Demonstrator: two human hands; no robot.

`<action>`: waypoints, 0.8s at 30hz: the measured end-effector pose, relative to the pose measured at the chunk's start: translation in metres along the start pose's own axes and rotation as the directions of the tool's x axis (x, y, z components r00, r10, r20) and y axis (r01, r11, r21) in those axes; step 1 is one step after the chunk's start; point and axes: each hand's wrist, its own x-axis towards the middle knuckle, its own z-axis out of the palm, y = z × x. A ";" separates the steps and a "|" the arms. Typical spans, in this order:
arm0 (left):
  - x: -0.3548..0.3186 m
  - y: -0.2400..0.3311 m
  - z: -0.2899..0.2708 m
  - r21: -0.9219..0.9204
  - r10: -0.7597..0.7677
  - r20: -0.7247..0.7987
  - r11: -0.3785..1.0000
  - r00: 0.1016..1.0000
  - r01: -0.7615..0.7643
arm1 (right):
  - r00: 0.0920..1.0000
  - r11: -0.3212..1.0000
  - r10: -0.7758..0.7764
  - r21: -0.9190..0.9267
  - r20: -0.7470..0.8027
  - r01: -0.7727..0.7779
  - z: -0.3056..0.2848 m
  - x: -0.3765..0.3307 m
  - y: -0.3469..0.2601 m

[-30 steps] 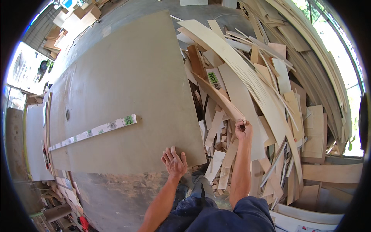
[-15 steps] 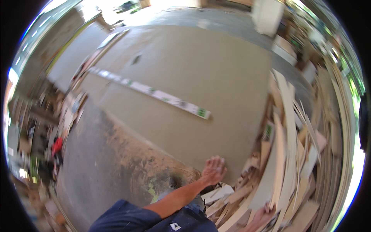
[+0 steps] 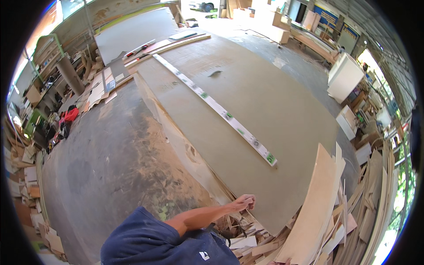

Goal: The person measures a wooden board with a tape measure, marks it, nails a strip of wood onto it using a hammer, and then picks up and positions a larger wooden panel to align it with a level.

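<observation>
A wide grey-brown sheet (image 3: 265, 110) lies flat in front of me. Just over its near corner is my left hand (image 3: 244, 202), fingers curled in with nothing seen in them. At the lower edge of the picture my right hand (image 3: 281, 262) is mostly cut off, its fingers at the lower end of a long pale plywood strip (image 3: 311, 198). The strip slants up over the scrap pile, tilted. A long white printed strip (image 3: 216, 107) lies diagonally across the sheet, apart from both hands.
Wood offcuts (image 3: 260, 245) heap up by the sheet's near right corner. Long boards (image 3: 369, 194) lean at the right. Sawdust (image 3: 154, 154) covers part of the floor at left. A white cabinet (image 3: 346, 78) stands far right; a large white panel (image 3: 137, 35) leans at the back left.
My left hand has gone from spread fingers over the sheet to curled ones. The plywood strip in my right hand has shifted and turned its broad face into view. My view has swung.
</observation>
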 end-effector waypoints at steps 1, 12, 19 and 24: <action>-0.014 0.001 -0.021 0.013 0.025 -0.030 1.000 0.999 -0.024 | 1.000 1.000 -0.013 0.014 0.019 0.013 0.021 -0.003 -0.010; -0.196 0.149 -0.195 -0.100 0.114 -0.396 0.981 0.911 -0.166 | 0.510 0.050 0.006 0.510 0.860 -0.859 0.268 -0.084 -0.181; -0.257 0.217 -0.267 -0.139 0.363 -0.635 0.815 0.682 -0.562 | 0.154 0.284 -0.154 0.193 0.976 -0.939 0.403 -0.147 -0.252; -0.285 0.230 -0.338 -0.080 0.282 -0.838 0.784 0.468 -0.616 | -0.045 0.423 -0.187 0.040 0.981 -0.905 0.490 -0.180 -0.281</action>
